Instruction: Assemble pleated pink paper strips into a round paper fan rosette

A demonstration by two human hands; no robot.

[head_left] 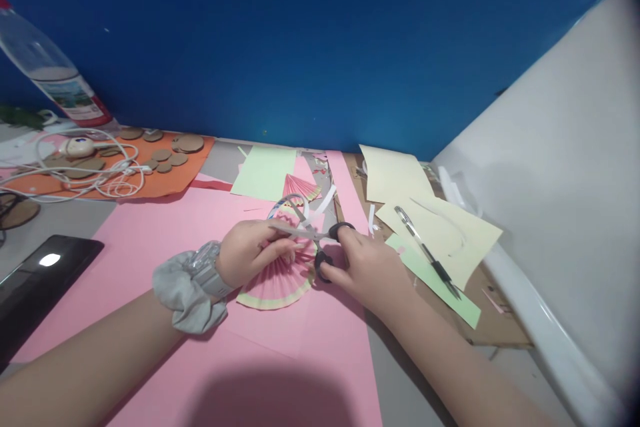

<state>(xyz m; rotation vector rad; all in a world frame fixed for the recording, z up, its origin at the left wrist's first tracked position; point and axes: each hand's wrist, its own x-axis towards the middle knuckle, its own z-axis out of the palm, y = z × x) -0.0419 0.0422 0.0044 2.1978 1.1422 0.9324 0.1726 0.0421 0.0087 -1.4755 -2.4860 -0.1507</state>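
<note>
My right hand (373, 270) has its thumb and fingers in the black handles of a pair of scissors (307, 233). The blades point left and stand apart, just above my left hand (255, 250). That hand is closed, its fingertips pinched at the middle of a pink pleated paper fan (275, 287) with a pale green-yellow rim. Fingers and scissors cover part of the fan. Just beyond the blades are a roll of tape (273, 209) and a white strip (321, 205). A smaller pleated fan (301, 188) lies behind them.
Large pink paper (165, 260) lies under my hands. On the right are a pen (423, 243), cream sheets (397, 173) and cardboard (493, 310). On the left are a phone (45, 287), white cables (133, 170), cardboard discs (190, 142) on orange paper (193, 173), and a bottle (65, 77). A blue wall (300, 60) stands behind.
</note>
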